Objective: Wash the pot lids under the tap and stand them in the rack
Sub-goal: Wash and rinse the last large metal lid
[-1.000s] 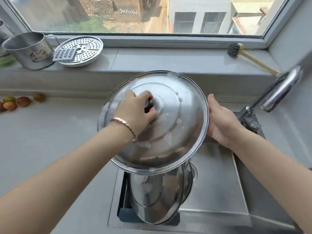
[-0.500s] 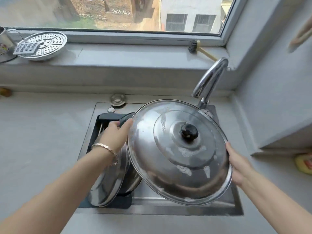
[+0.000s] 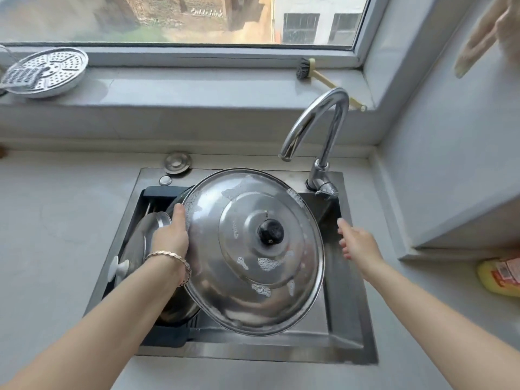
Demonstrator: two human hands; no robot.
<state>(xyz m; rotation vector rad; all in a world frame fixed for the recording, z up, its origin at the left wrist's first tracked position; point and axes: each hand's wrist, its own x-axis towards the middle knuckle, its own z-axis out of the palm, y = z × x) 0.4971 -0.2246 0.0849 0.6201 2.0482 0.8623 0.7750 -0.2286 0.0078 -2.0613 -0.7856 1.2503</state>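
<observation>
Left hand [image 3: 168, 237] fingers [image 3: 178, 212] grip the soapy lid [image 3: 247, 294] by its left rim, tilted over the sink [image 3: 253, 353], knob [image 3: 271, 231] up; right hand [image 3: 356, 243] open, apart.

Perforated steamer tray [image 3: 46, 71] on windowsill [image 3: 197, 85]; brush [image 3: 305, 72] near corner; yellow bottle [image 3: 499, 277] far right.

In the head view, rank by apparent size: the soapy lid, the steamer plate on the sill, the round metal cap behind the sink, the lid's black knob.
1. The soapy lid, largest, though nearest the camera.
2. The steamer plate.
3. The round metal cap and black knob look alike; unranked.
</observation>
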